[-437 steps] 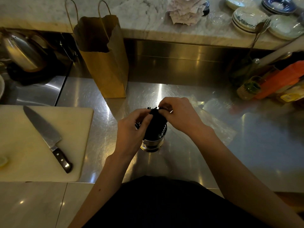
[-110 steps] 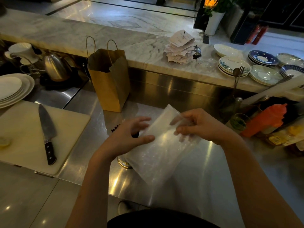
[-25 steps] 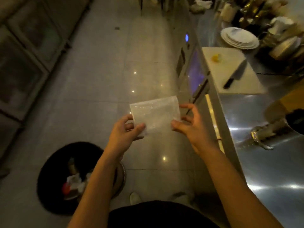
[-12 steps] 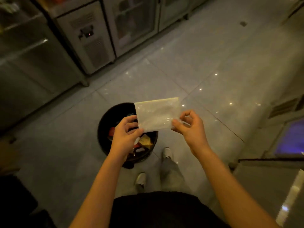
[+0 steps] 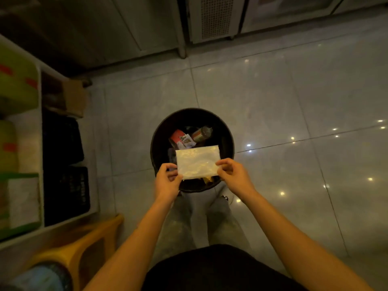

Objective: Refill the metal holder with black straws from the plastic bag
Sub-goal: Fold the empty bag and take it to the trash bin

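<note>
A folded, clear plastic bag [image 5: 197, 161] with no straws visible inside is held flat between both hands, directly above a round black trash bin [image 5: 159, 135] on the floor. My left hand [image 5: 167, 182] pinches the bag's left edge. My right hand [image 5: 234, 174] pinches its right edge. The metal holder and the black straws are out of view.
The bin holds a bottle [image 5: 202, 133] and red-and-white wrappers [image 5: 180, 138]. A white shelf unit [image 5: 39, 143] with black crates [image 5: 63, 139] stands at the left, a yellow stool [image 5: 77, 248] at the lower left. Steel cabinets [image 5: 210, 19] line the far side of the tiled floor.
I have turned further from the counter. The bin now lies straight ahead under the bag, closer than half a second ago. Both hands keep hold of the folded bag.
</note>
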`<control>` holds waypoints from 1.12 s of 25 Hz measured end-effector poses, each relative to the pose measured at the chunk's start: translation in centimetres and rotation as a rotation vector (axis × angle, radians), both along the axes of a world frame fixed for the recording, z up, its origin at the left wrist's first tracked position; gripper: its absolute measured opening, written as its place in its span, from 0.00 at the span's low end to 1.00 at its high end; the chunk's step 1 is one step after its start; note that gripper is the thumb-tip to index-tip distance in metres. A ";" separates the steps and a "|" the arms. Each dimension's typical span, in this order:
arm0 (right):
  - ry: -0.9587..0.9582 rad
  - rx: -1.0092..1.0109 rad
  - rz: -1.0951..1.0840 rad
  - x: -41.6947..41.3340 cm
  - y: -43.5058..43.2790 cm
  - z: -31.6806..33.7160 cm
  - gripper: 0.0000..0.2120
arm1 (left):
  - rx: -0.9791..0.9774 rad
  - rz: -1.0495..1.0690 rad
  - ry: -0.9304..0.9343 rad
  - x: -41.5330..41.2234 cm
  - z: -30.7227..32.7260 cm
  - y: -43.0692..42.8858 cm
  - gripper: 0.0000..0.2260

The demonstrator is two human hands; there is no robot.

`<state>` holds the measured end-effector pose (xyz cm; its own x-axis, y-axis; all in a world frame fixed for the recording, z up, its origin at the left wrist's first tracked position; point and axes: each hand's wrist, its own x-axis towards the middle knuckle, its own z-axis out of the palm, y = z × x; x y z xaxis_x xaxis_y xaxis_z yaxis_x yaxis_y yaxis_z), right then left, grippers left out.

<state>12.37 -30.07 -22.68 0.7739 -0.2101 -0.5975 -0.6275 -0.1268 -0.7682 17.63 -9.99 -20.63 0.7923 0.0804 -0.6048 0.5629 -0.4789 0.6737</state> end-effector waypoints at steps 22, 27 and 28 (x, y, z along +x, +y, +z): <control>-0.172 -0.445 0.080 9.8 5.5 -12.9 0.12 | 0.051 -0.109 -0.087 9.2 -16.2 3.0 0.09; -0.074 -0.623 0.271 14.7 3.6 -14.3 0.15 | 0.041 -0.134 0.015 11.6 -17.5 1.7 0.14; -0.052 -0.668 0.340 15.5 3.4 -14.5 0.16 | 0.043 -0.138 0.049 12.0 -17.6 1.5 0.15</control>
